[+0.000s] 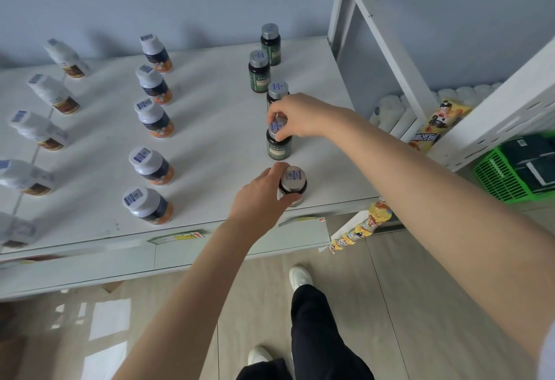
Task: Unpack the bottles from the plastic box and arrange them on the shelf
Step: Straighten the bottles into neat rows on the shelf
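Now | left hand grips nearest dark bottle | right hand pinches cap of second bottle, at 12 o'clock

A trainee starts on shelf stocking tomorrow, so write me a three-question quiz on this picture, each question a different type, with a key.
1. True or false: the left hand grips the front dark bottle on the shelf.
2. The right hand pinches: A) a dark bottle's cap; B) a white bottle; C) the green basket.
3. How many orange-labelled bottles stand in the middle row?
Key: 1 true; 2 A; 3 five.
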